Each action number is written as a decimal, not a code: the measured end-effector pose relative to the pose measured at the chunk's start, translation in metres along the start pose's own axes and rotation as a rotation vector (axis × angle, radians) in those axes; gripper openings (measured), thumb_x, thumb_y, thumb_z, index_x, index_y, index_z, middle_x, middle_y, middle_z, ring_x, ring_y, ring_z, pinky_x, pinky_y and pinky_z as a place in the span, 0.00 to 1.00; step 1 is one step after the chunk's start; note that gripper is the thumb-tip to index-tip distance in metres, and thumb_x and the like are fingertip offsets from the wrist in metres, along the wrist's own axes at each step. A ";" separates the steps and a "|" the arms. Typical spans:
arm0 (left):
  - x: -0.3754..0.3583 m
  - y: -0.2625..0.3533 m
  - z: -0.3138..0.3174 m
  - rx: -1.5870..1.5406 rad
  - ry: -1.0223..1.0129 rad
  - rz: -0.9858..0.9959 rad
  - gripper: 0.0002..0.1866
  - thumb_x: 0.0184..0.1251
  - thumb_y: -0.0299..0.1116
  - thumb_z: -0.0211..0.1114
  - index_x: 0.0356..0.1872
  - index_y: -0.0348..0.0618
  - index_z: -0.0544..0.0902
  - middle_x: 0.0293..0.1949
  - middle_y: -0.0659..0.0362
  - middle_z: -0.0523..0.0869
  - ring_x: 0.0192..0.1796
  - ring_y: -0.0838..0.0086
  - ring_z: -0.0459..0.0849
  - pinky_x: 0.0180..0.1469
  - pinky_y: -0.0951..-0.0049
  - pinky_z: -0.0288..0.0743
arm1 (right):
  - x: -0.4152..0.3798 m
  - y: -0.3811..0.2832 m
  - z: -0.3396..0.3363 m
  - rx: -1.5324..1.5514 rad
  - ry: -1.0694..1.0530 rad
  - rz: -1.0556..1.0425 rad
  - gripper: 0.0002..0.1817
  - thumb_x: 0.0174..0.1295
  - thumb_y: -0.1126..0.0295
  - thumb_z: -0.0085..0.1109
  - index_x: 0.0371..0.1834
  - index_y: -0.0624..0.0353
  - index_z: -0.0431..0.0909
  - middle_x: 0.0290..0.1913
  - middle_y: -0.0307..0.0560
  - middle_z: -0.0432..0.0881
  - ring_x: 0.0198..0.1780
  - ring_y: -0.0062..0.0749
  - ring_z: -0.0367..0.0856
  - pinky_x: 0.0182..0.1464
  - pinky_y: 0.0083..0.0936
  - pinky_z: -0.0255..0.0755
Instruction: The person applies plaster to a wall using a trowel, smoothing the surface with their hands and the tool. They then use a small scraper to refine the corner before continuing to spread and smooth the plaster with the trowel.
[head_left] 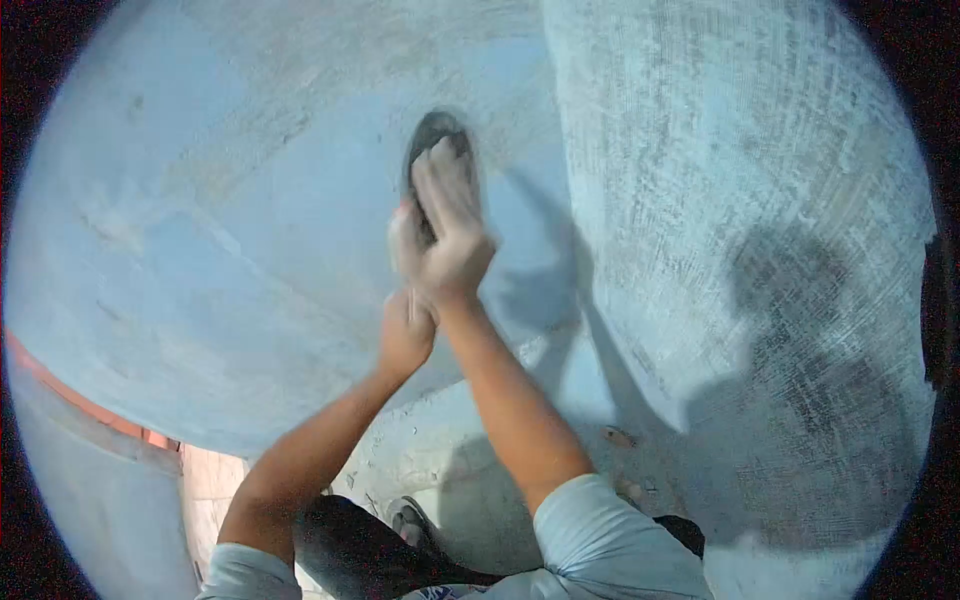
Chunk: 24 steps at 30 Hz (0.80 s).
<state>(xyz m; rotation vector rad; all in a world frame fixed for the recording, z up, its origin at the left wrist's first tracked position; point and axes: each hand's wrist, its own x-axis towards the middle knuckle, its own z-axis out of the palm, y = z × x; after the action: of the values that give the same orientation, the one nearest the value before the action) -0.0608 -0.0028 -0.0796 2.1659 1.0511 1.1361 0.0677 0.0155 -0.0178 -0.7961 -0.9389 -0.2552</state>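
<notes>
My right hand [452,225] is pressed over a dark, oval, sole-shaped pad [438,124] against the blue wall [320,190]. Its fingers lie along the pad's face and the thumb side is at the left edge; motion blurs both. Just below, at the right wrist, my left hand [408,322] is closed, its fingers curled. Whether it grips the wrist or the lower end of something is hidden.
A rough, pale blue wall [700,150] with brushed streaks meets the smoother one at a corner. Shadows fall across it. Below are the floor [490,500] and my sandalled foot [410,520]. A reddish edge [90,400] runs at lower left.
</notes>
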 end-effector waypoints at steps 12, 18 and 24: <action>0.093 0.086 0.007 0.072 -0.076 0.041 0.28 0.88 0.44 0.44 0.31 0.29 0.76 0.21 0.42 0.76 0.24 0.55 0.72 0.32 0.52 0.68 | 0.103 0.026 0.004 0.029 0.211 -0.126 0.22 0.64 0.67 0.64 0.59 0.68 0.87 0.62 0.74 0.84 0.68 0.63 0.83 0.69 0.43 0.78; 0.021 0.035 -0.025 0.006 -0.086 -0.093 0.27 0.87 0.44 0.44 0.31 0.31 0.77 0.19 0.47 0.76 0.23 0.60 0.72 0.29 0.56 0.68 | 0.031 -0.007 0.007 0.009 0.077 -0.113 0.21 0.64 0.66 0.63 0.56 0.66 0.89 0.58 0.71 0.87 0.67 0.66 0.83 0.74 0.51 0.72; 0.092 0.086 0.004 0.095 -0.081 -0.045 0.29 0.88 0.47 0.45 0.32 0.29 0.74 0.19 0.48 0.72 0.24 0.64 0.75 0.32 0.56 0.70 | 0.108 0.028 0.000 0.026 0.269 -0.142 0.20 0.66 0.68 0.64 0.58 0.68 0.88 0.59 0.69 0.87 0.64 0.55 0.87 0.67 0.39 0.80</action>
<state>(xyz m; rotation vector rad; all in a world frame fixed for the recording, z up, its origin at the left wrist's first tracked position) 0.0111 0.0196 0.0215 2.2298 1.1325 0.9888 0.1459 0.0490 0.0550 -0.6525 -0.7431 -0.4616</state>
